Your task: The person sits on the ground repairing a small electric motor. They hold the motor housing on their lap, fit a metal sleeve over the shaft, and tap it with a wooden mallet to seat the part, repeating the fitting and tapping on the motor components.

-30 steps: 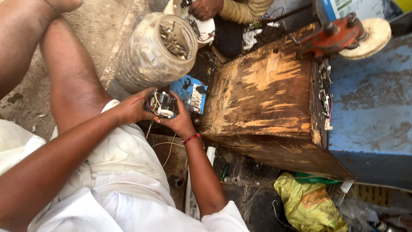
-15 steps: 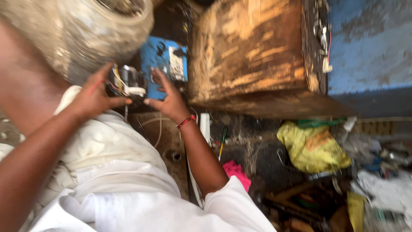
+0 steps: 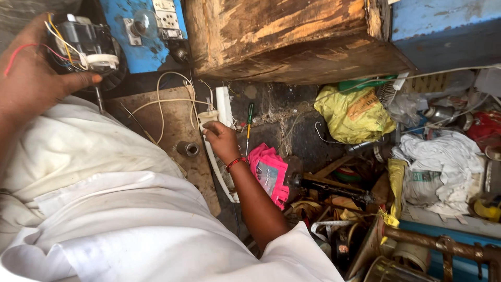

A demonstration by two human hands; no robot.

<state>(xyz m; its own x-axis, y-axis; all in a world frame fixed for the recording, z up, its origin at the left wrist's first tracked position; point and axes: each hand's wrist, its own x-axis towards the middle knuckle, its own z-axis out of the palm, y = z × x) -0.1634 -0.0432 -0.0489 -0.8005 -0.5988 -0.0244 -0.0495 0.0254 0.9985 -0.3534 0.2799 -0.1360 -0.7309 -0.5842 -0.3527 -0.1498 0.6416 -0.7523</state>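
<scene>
Motor (image 3: 86,44) with loose coloured wires sits clamped in your left hand (image 3: 31,78) up beside the blue switch board (image 3: 136,44), so keep it steady while your right hand (image 3: 222,140), fingers pinched on the small white cup (image 3: 207,118) on the wooden board (image 3: 172,130), lifts it straight without snagging the pale cable (image 3: 162,102).

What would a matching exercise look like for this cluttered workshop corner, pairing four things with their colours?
Things:
1. crumpled bag
2. switch board with bulb
3. pouch beside the right forearm
4. screwdriver handle

Colours:
a. pink
b. green
c. yellow
d. blue

Pairs: 1-c, 2-d, 3-a, 4-b.

The left hand holds a small electric motor with loose coloured wires. The right hand touches a small whitish cup down on the floor.
</scene>
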